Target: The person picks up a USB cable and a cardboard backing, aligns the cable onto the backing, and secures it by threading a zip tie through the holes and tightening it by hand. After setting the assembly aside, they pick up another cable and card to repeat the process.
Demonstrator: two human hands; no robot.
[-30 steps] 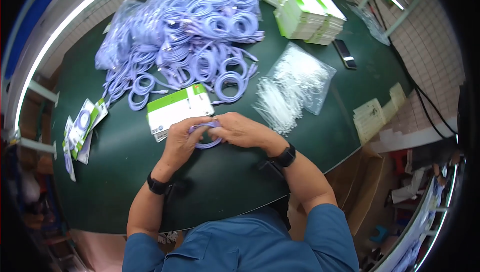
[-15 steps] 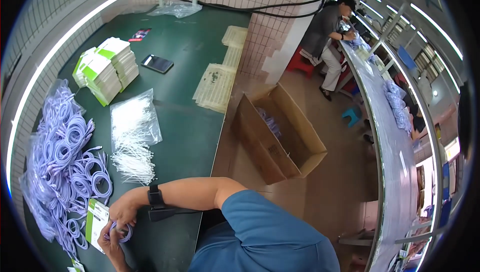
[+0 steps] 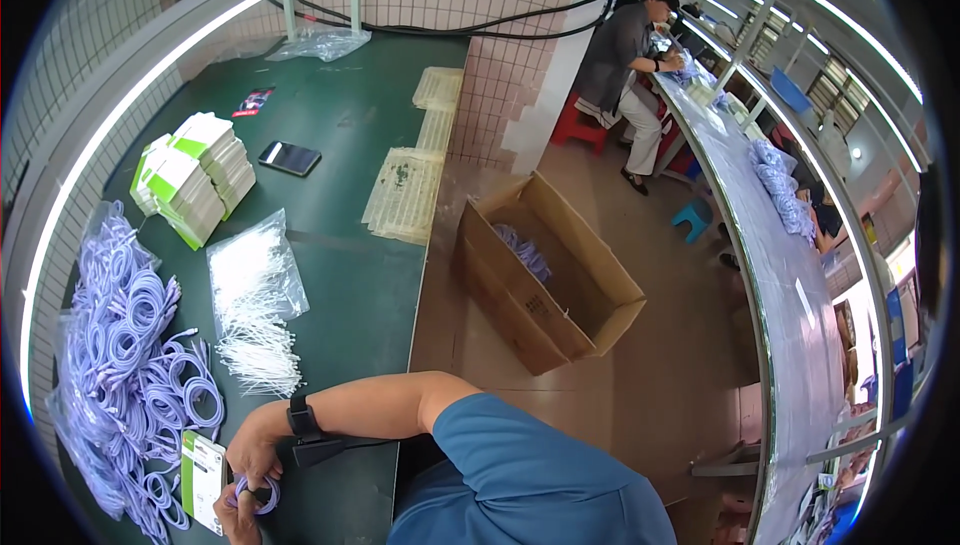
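A small coil of lilac cable (image 3: 270, 497) is held low over the green table, close to its near edge. Fingers of my left hand (image 3: 238, 520) close round its left side. From above, my right hand (image 3: 254, 450) pinches at the same coil, its fingertips meeting the left ones. Whether a thin tie is between the fingers is too small to make out. Just left of my hands lies a white and green card (image 3: 205, 480), partly covered by them. Beyond it spreads a large heap of coiled lilac cables (image 3: 135, 335), some in clear plastic.
White cable ties (image 3: 258, 350) spill from a clear bag (image 3: 255, 265). Stacked green-white cards (image 3: 195, 175), a phone (image 3: 290, 158) and yellowish sheets (image 3: 402, 195) lie farther back. A cardboard box (image 3: 540, 315) with cables stands right of the table; a co-worker (image 3: 620, 65) sits beyond.
My view has shifted slightly, so the table's things appear lower and further left. Both hands stay at the coil, with the right fingers slightly repositioned.
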